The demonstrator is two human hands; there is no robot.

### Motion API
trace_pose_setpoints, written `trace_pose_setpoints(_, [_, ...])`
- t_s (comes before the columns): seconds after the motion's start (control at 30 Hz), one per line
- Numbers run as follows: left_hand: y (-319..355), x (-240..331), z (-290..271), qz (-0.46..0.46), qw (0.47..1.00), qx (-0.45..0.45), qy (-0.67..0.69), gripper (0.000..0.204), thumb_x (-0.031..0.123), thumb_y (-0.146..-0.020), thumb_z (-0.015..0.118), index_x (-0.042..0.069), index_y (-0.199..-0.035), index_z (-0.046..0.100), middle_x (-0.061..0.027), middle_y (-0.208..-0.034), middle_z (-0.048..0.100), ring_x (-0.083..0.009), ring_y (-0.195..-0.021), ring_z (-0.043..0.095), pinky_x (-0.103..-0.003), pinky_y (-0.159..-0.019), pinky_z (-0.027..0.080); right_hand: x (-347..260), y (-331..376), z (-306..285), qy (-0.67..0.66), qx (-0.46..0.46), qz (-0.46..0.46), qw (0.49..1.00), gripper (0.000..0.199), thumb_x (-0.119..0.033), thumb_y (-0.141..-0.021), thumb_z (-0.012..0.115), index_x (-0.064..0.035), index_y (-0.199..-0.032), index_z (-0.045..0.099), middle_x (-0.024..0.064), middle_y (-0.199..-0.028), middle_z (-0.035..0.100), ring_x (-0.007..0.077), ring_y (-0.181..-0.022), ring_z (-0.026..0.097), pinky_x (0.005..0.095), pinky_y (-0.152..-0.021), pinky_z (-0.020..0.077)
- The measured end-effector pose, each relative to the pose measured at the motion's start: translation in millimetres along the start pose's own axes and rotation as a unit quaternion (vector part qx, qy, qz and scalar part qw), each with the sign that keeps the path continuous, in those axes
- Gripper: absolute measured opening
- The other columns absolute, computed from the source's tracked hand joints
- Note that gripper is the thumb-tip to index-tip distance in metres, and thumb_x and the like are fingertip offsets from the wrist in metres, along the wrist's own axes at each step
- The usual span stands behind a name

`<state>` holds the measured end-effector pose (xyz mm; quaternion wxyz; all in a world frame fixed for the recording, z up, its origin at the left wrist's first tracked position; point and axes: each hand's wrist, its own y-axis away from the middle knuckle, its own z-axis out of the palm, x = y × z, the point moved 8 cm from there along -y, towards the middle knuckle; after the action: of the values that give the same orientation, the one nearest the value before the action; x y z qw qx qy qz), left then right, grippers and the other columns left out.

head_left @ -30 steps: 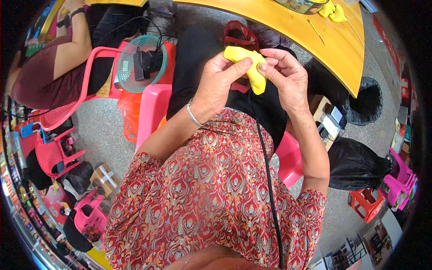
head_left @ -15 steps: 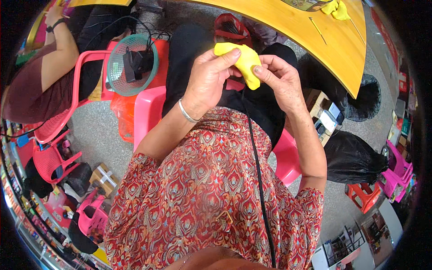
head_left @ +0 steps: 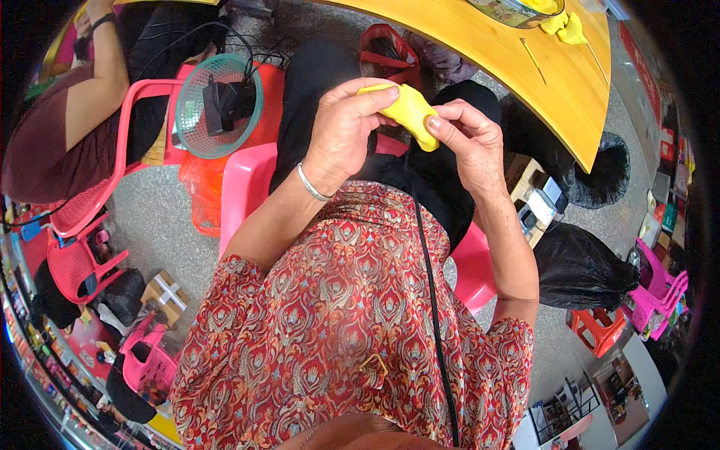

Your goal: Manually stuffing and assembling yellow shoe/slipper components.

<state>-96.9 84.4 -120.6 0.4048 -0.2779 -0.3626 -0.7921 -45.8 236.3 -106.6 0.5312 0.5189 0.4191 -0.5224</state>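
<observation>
A soft yellow piece (head_left: 411, 112), which looks like cloth, is held up between both hands above my lap. My left hand (head_left: 341, 131), with a silver bangle at the wrist, pinches its upper left end between thumb and fingers. At the lower right end, my right hand (head_left: 472, 142) grips it with the thumb on top and the fingers curled behind. The piece slants down to the right, its underside hidden. Beyond my right hand is a yellow table (head_left: 480, 37) carrying similar yellow pieces (head_left: 571, 31), a thin pencil-like stick (head_left: 534, 60) and a patterned tin (head_left: 517, 10).
A green mesh basket (head_left: 189, 112) holding a black adapter (head_left: 217, 112) stands on a chair at left, near another person's arm (head_left: 101, 97). Black bags (head_left: 581, 266) and an open cardboard box (head_left: 517, 180) lie at right. A black cable (head_left: 429, 277) runs down my front.
Both hands still hold the yellow piece, now with more of its upper left end covered by my left fingers. The view has shifted slightly, showing more of the tin.
</observation>
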Motion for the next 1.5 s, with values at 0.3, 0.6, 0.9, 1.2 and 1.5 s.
trace_pose_setpoints(0.3, [6.1,-1.0,12.5,0.012,0.995,-0.078,0.065,0.030,0.021,-0.095,0.055,-0.002,-0.114,0.058,-0.0117,-0.106,0.065,-0.0193,-0.095,0.063,-0.034,-0.085,0.050,14.5,-1.9,-19.2,-0.151,0.059,0.064,0.985,0.012,-0.008,-0.085,0.068,-0.0032,-0.096,0.067,0.0018,-0.090,0.066,0.0097,-0.083,0.061,0.0247,-0.079,0.0481])
trace_pose_setpoints(0.6, [11.9,-12.1,16.6,0.012,0.998,-0.031,-0.053,0.026,0.016,-0.085,0.070,0.003,-0.106,0.064,0.0008,-0.089,0.064,-0.0064,-0.077,0.058,-0.021,-0.070,0.047,13.9,0.9,-4.0,-0.170,0.025,0.068,0.983,0.012,-0.006,-0.085,0.068,-0.0011,-0.095,0.067,0.0041,-0.092,0.068,0.0097,-0.084,0.061,0.0249,-0.080,0.0478])
trace_pose_setpoints(0.9, [4.7,-6.8,7.3,0.007,0.998,-0.048,0.033,0.032,0.028,-0.095,0.056,0.001,-0.112,0.061,-0.0080,-0.103,0.066,-0.0150,-0.088,0.063,-0.029,-0.077,0.051,17.7,-2.4,-2.3,-0.144,0.031,0.069,0.987,0.014,-0.005,-0.083,0.070,-0.0013,-0.097,0.068,0.0033,-0.092,0.068,0.0090,-0.084,0.060,0.0248,-0.080,0.0471])
trace_pose_setpoints(1.2, [-13.0,-4.9,6.2,-0.007,0.999,-0.051,0.017,0.047,0.042,-0.098,0.045,0.000,-0.113,0.058,-0.0103,-0.103,0.065,-0.0186,-0.091,0.064,-0.034,-0.081,0.050,17.5,-17.1,-6.0,-0.142,0.038,0.087,0.985,0.014,-0.009,-0.084,0.069,-0.0015,-0.096,0.068,0.0023,-0.090,0.067,0.0085,-0.081,0.060,0.0240,-0.078,0.0472])
trace_pose_setpoints(1.5, [-4.4,-16.0,9.8,-0.040,0.995,-0.050,0.073,0.028,0.007,-0.087,0.063,0.002,-0.114,0.058,-0.0091,-0.109,0.064,-0.0196,-0.102,0.061,-0.037,-0.088,0.049,16.7,-10.3,2.6,-0.111,0.008,0.083,0.990,0.022,-0.009,-0.084,0.069,-0.0028,-0.104,0.063,0.0004,-0.091,0.065,0.0082,-0.083,0.059,0.0243,-0.079,0.0483])
